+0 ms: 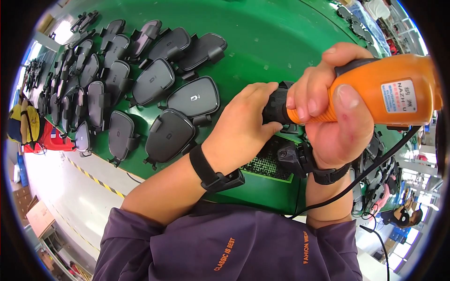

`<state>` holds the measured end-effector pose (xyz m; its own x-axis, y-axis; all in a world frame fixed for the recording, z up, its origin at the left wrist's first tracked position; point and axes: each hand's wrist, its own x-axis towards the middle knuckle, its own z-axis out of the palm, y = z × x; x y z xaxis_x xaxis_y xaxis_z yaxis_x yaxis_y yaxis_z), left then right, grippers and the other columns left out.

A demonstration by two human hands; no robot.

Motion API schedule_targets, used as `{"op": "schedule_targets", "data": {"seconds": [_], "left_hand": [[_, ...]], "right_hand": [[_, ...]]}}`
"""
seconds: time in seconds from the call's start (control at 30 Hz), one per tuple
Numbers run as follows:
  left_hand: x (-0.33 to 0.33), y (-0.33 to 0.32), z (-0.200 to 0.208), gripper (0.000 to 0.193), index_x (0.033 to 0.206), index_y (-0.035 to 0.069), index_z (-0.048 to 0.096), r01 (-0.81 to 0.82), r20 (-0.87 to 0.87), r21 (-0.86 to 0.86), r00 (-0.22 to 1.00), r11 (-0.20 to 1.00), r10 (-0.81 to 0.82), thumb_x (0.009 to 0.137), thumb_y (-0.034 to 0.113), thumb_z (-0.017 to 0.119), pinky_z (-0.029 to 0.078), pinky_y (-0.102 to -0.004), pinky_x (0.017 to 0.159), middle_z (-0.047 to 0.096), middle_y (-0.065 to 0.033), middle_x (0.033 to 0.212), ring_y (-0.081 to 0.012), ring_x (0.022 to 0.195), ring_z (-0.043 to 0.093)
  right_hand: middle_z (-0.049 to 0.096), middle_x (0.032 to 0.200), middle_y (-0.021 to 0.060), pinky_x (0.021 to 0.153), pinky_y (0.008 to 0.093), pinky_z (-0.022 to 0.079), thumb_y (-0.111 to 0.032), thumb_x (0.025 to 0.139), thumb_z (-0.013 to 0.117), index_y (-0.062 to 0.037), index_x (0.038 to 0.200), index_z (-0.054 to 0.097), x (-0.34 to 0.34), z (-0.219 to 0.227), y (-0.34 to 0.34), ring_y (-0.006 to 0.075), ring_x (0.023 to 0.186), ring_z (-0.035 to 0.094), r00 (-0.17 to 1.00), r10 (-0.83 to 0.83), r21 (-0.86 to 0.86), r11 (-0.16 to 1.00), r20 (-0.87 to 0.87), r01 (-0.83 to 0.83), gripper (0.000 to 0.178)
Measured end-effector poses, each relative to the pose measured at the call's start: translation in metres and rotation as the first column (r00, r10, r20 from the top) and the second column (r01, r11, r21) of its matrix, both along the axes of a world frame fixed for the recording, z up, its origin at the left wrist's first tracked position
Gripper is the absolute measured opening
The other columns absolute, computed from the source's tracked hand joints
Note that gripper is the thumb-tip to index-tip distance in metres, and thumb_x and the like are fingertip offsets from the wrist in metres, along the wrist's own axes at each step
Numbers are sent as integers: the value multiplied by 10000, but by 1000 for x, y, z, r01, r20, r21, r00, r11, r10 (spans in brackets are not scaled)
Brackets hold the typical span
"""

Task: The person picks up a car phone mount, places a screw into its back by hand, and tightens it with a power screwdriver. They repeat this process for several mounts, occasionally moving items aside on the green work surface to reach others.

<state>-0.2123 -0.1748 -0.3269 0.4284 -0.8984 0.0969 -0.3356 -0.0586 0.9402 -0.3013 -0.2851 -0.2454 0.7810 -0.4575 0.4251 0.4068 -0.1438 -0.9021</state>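
Head view: electric screwdriver [393, 77] between 2 and 3 o'clock, the brightest thing on the bench side. Fat orange body, glossy, dark inset along its upper edge, pale printed label on the flank; ribbed where it narrows toward centre. Black cable [375, 165] drops from its wide end and runs toward 5 o'clock.

Right hand [335, 105] wrapped round the ribbed neck, fingers curled tight, thumb laid along the near side. Left hand [243, 122], just off centre toward 1 o'clock, has fingers and thumb closed about a black part [275, 107] at the driver's front end (cannot tell where tool stops and workpiece begins; tip hidden). Black straps on both wrists.

Below the hands, at 4 o'clock, a green-rimmed tray [286, 180] with a dark, speckled grid inside. Green table [255, 35] under all of it. Toward 10 o'clock, a crowd of black holders [169, 133]: rounded, tapering plates, shiny rims, side clamps, some overlapping. One lies face up near the left hand, small white mark on its face. Red container [54, 139] at 9 o'clock; another person [405, 218] far off, 4 o'clock.
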Motion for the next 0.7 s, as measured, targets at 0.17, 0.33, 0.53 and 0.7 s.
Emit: {"op": "schedule_targets", "data": {"seconds": [0.17, 0.33, 0.53, 0.7], "left_hand": [[3, -3, -6, 618, 1306, -67, 522, -22, 31, -72, 999, 997, 24, 744, 35, 759, 497, -424, 928, 579, -233, 1219, -399, 1084, 585], [6, -2, -9, 610, 1293, -59, 545, -18, 129, -139, 991, 990, 36, 729, 31, 761, 503, -428, 911, 594, -235, 1183, -401, 1069, 591], [0, 5, 2, 619, 1297, -45, 556, 3, 5, -51, 1000, 999, -2, 721, 32, 770, 501, -435, 925, 601, -232, 1174, -398, 1094, 590], [-3, 2, -4, 616, 1294, -47, 555, 3, 85, -89, 996, 996, 5, 722, 27, 771, 503, -432, 924, 603, -230, 1176, -393, 1080, 601]], "right_hand": [[507, 651, 35, 554, 313, 473, -298, 907, 638, -40, 1084, 500, 5, -4, 5, 147, 548, 500, 998, -57, 94, 994, -27, 59, 342], [496, 635, 36, 544, 311, 476, -279, 887, 683, -55, 992, 468, 6, -12, 11, 148, 524, 495, 996, -30, 62, 998, 86, 25, 328], [502, 619, 40, 539, 311, 480, -246, 866, 733, -58, 972, 459, 2, -15, 18, 151, 505, 503, 994, -35, 131, 991, 100, 22, 348], [507, 619, 40, 543, 324, 484, -240, 858, 740, -59, 982, 459, -5, -19, 16, 153, 504, 508, 992, -71, 175, 983, 108, 52, 357]]}}
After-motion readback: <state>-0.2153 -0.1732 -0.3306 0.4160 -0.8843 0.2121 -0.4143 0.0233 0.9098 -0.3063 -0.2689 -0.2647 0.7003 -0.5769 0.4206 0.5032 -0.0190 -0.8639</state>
